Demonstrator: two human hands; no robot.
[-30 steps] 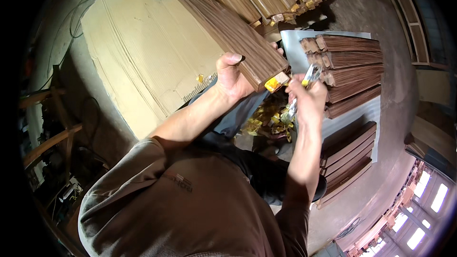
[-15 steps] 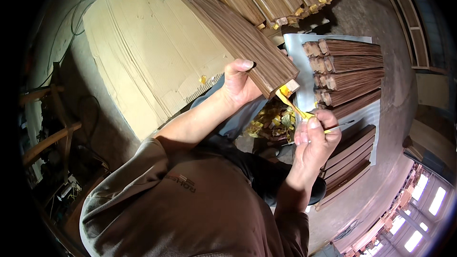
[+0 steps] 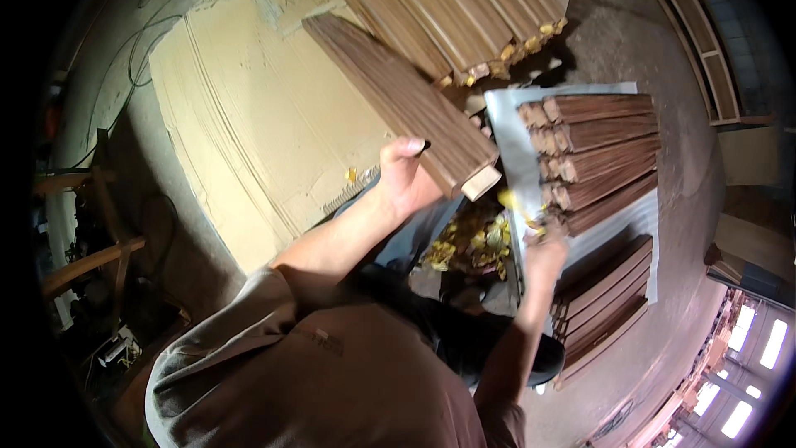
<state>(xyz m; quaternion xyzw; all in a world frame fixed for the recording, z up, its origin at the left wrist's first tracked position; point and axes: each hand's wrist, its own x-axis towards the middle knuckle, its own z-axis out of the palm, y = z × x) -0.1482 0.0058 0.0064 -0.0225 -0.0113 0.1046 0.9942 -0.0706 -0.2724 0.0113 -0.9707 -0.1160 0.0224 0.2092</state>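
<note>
My left hand (image 3: 406,178) grips a dark-striped wooden rail (image 3: 398,99) near its close end, thumb on top. The rail slants away to the upper left over the cardboard. A pale tenon (image 3: 481,184) juts bare from its close end. My right hand (image 3: 546,253), smeared by motion, is closed on a strip of yellow tape (image 3: 509,199), to the right of the tenon and apart from it. Whether it also holds the thin stick seen earlier is too blurred to tell. Below the rail's end lies a heap of crumpled yellow tape scraps (image 3: 491,242).
A large cardboard sheet (image 3: 232,99) lies under the rail's far part. Several rails (image 3: 448,8) with yellow-taped ends are at the back. To the right, rails with bare ends (image 3: 605,137) rest on a white sheet (image 3: 507,116), with curved wooden pieces (image 3: 609,294) nearer me.
The yellow tape has come off the tenon and is now in my right hand, which has moved down and away. The rail's close end has shifted slightly left and lower.
</note>
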